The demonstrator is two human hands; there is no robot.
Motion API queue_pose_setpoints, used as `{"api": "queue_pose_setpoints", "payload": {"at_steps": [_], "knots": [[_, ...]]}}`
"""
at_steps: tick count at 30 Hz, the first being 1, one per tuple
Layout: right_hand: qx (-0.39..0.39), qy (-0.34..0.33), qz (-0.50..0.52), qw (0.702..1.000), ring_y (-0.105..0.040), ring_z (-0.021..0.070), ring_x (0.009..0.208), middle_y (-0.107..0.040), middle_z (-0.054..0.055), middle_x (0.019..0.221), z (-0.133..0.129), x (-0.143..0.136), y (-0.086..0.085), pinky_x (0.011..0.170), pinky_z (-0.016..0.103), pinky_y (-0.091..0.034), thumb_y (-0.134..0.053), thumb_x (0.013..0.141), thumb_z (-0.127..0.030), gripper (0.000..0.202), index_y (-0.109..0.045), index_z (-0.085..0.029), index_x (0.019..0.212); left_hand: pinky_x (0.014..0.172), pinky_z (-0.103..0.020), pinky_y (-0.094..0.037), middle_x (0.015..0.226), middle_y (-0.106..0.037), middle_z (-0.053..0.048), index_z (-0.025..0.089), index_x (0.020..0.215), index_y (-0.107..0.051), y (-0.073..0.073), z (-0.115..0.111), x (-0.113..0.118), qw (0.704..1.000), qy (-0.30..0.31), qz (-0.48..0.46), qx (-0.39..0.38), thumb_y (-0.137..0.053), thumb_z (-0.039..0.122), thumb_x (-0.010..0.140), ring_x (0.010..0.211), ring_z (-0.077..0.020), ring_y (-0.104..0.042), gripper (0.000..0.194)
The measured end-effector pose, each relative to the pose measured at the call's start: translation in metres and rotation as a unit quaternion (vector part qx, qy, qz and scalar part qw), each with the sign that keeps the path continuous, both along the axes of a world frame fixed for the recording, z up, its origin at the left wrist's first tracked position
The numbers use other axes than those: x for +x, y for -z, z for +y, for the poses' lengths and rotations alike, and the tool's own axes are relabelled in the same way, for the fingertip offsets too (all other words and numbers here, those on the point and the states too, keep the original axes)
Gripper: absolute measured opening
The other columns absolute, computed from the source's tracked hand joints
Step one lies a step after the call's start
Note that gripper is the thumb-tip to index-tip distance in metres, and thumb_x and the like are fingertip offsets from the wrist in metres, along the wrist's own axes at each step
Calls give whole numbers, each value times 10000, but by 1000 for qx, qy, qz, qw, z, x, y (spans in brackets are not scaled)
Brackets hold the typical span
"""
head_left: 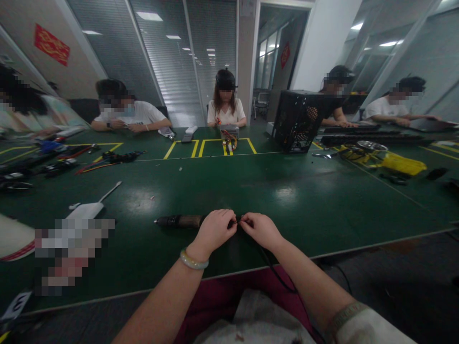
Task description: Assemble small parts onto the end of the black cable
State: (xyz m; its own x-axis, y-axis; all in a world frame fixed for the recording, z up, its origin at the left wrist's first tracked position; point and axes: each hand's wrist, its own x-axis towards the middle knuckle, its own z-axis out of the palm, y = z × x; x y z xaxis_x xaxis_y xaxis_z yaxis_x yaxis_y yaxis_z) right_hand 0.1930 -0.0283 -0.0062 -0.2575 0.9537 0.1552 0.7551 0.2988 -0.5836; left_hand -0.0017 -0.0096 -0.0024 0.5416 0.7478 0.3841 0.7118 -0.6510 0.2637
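Observation:
A dark electric screwdriver point(188, 221) lies sideways on the green table, its metal tip pointing left. My left hand point(217, 229), with a bangle at the wrist, is closed over the tool's rear end. Close beside it, my right hand point(263, 230) pinches with thumb and forefinger at a black cable point(270, 267), which drops from under this hand over the table edge. The fingertips of both hands nearly meet. Whatever small part sits between them is mostly hidden.
A white adapter point(86, 210) with a short lead lies to the left. Across the green table point(308, 205) stand a black computer case point(296, 122) and a yellow basket-like object point(405, 164). Cables and tools point(60, 162) lie far left. Several people sit around the table.

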Motion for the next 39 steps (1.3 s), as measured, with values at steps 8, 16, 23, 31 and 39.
{"api": "queue_pose_setpoints", "payload": {"at_steps": [8, 16, 23, 31, 39], "knots": [[-2, -8, -1, 1000, -604, 144, 691, -709, -8, 799, 1, 0, 0, 614, 233, -374, -551, 899, -361, 195, -705, -242, 901, 837, -351, -459, 866, -635, -24, 210, 850, -556, 0, 0, 1, 1000, -2, 5, 5, -618, 176, 817, 873, -203, -608, 78], [-12, 2, 2, 1000, -622, 151, 722, -720, 6, 820, 1, 0, 1, 612, 226, -372, -548, 909, -360, 210, -714, -233, 887, 809, -338, -458, 883, -621, -19, 213, 923, -549, 0, -1, -1, 1000, -4, 7, -3, -630, 187, 825, 864, -197, -604, 130], [-8, 10, 0, 1000, -622, 151, 710, -729, 5, 825, 1, 0, 0, 605, 227, -363, -561, 900, -360, 200, -720, -238, 888, 841, -359, -457, 914, -640, -29, 211, 901, -565, 0, -1, -1, 1000, -2, 4, 2, -632, 171, 815, 900, -209, -609, 116], [-12, 11, -8, 1000, -628, 153, 713, -725, 10, 807, 2, -1, 1, 626, 230, -378, -547, 904, -360, 214, -721, -237, 885, 1091, -458, -291, 920, -683, 22, 248, 908, -611, -7, -3, 0, 1000, 7, -3, 23, -615, 161, 836, 906, -183, -619, 113], [-7, 10, -3, 1000, -635, 158, 733, -731, 10, 833, 1, -1, 0, 635, 228, -391, -553, 907, -372, 215, -720, -239, 881, 824, -351, -447, 912, -659, -10, 231, 917, -589, -4, -2, -2, 1000, -17, 11, -6, -677, 220, 818, 893, -205, -612, 133]]}}
